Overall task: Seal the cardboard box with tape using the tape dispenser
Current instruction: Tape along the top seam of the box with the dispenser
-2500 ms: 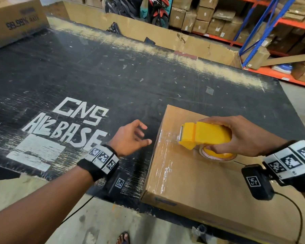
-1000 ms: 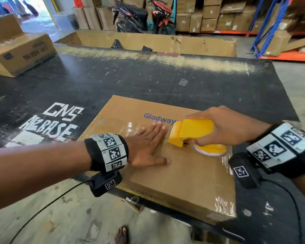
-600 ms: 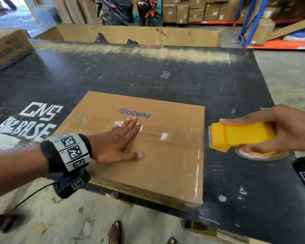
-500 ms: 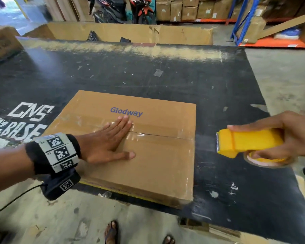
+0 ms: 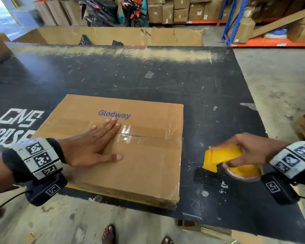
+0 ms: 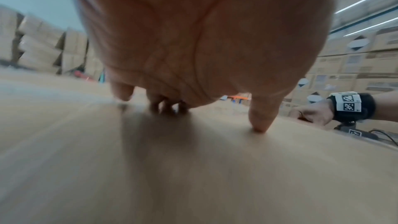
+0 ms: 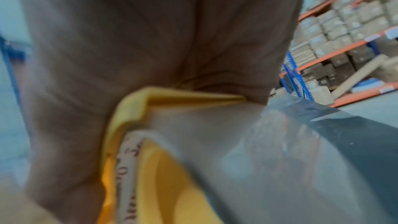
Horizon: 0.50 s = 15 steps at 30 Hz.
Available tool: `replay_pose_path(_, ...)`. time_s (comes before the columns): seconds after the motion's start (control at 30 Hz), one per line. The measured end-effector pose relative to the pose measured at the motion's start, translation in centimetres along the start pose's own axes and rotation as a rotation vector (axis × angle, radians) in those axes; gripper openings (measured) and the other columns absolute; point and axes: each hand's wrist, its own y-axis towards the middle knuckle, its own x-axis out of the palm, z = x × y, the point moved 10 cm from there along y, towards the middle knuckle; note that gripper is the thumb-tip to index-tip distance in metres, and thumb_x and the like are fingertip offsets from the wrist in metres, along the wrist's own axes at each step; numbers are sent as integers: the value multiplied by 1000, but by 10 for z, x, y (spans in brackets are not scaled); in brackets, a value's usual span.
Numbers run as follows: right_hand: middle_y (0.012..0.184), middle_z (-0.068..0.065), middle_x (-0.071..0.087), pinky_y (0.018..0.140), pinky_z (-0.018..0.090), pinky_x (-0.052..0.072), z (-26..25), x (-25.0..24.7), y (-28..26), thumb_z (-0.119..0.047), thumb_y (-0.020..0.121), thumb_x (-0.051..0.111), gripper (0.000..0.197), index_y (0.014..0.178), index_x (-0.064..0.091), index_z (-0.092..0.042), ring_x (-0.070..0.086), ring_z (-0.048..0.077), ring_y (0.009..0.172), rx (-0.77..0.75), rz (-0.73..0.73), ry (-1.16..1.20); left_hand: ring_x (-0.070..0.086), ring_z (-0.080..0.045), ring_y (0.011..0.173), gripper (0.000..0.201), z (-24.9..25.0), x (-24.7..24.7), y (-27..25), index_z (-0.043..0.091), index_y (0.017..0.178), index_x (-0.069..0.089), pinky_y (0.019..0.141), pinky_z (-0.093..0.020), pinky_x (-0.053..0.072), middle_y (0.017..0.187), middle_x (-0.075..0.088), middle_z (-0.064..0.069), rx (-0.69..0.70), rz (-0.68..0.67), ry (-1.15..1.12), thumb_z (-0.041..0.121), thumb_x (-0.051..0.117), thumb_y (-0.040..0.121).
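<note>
1. Brown corrugated cardboard makes up the flat rectangular box (image 5: 123, 155) printed "Glodway", which lies on the scuffed black worktable (image 5: 148, 76) at its near edge; we use this box as our landmark.
2. Across the box's middle runs a glossy strip of clear tape (image 5: 144, 134), covering the seam between the two flaps and folding over the box's right edge.
3. Our left hand (image 5: 93, 145) lies flat on the box's top, left of centre, fingers straight and together on the tape, thumb spread toward us; the left wrist view shows the fingertips (image 6: 258, 125) pressing on the cardboard.
4. Our right hand (image 5: 250, 150) is off to the right of the box, apart from it, fingers curled round the yellow plastic tape dispenser (image 5: 224, 157), whose clear tape roll (image 5: 243, 173) sits just above or on the table; we cannot tell which.
5. We judge the centre seam sealed and the hand to be smoothing the strip down.
6. The box looks light and fairly stiff, though the flaps may give under a hard press near the seam, so we would push with a flat palm, not the fingertips.
7. Its taped top is slick; to shift it we would take hold at the bare cardboard sides or corners.
8. The dispenser is rigid and light; we would hold its yellow body, clear of the toothed cutting end facing the box.
</note>
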Motion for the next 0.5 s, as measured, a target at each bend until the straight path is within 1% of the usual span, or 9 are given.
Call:
replay_pose_path(0.07, 111, -35, 69, 81, 11, 46, 0, -10, -12, -70, 62, 73, 64, 122, 52, -75, 66, -8, 95, -8, 78, 61, -16, -17, 158, 130, 11, -15, -2, 21, 163, -10, 130, -40, 0, 170, -20, -3, 2, 68, 26, 101, 10, 62)
replay_pose_path(0.1, 116, -35, 67, 85, 15, 47, -1, -16, -17, -71, 63, 73, 67, 126, 50, -73, 65, -8, 100, -19, 122, 92, -3, -20, 161, 126, 24, -32, 0, 22, 164, 6, 130, -39, 6, 173, -5, -7, 50, 173, 36, 99, 17, 65)
replay_pose_path(0.17, 123, -31, 67, 93, 23, 50, -2, -23, -28, -71, 64, 75, 69, 128, 50, -71, 65, -4, 107, -36, 201, 160, 27, -23, 156, 92, 72, -69, -3, 26, 153, 41, 126, -32, 22, 168, 29, -10, 277, 427, 44, 82, 42, 80)
replay_pose_path(0.23, 125, -29, 67, 96, 29, 52, -3, -29, -41, -64, 67, 79, 69, 130, 52, -65, 65, -2, 111, -41, 294, 260, 42, -19, 146, 58, 128, -87, -3, 27, 141, 55, 122, -32, 32, 156, 46, -3, 537, 524, 55, 56, 54, 90)
replay_pose_path(0.3, 131, -29, 65, 99, 26, 51, -11, -29, -57, -51, 70, 83, 70, 134, 55, -56, 63, -3, 117, -79, 374, 381, 41, -15, 147, 52, 178, -82, 6, 28, 141, 56, 125, -39, 26, 151, 52, 1, 697, 440, 136, 49, 52, 94)
replay_pose_path(0.37, 135, -29, 62, 97, 15, 48, -21, -26, -74, -37, 74, 83, 70, 138, 57, -46, 61, -3, 121, -111, 451, 507, 41, -13, 146, 51, 206, -67, 23, 29, 140, 57, 128, -45, 17, 147, 56, 3, 711, 285, 264, 51, 46, 95)
replay_pose_path(0.4, 135, -27, 62, 95, 13, 47, -25, -23, -82, -32, 75, 83, 69, 139, 57, -41, 61, -2, 122, -122, 494, 566, 47, -13, 141, 49, 213, -66, 29, 30, 137, 60, 127, -46, 18, 141, 61, 4, 701, 251, 287, 51, 44, 95)
replay_pose_path(0.43, 137, -25, 62, 95, 15, 48, -29, -20, -89, -27, 76, 83, 70, 140, 57, -38, 61, 0, 122, -133, 541, 614, 54, -14, 133, 48, 219, -74, 31, 29, 133, 63, 125, -45, 25, 132, 66, 6, 701, 257, 245, 50, 43, 95)
replay_pose_path(0.5, 140, -18, 62, 98, 23, 51, -34, -15, -104, -23, 77, 82, 72, 143, 55, -31, 61, 7, 124, -151, 665, 699, 65, -14, 111, 44, 222, -103, 37, 26, 128, 66, 110, -40, 44, 115, 72, 8, 696, 324, -10, 44, 46, 93)
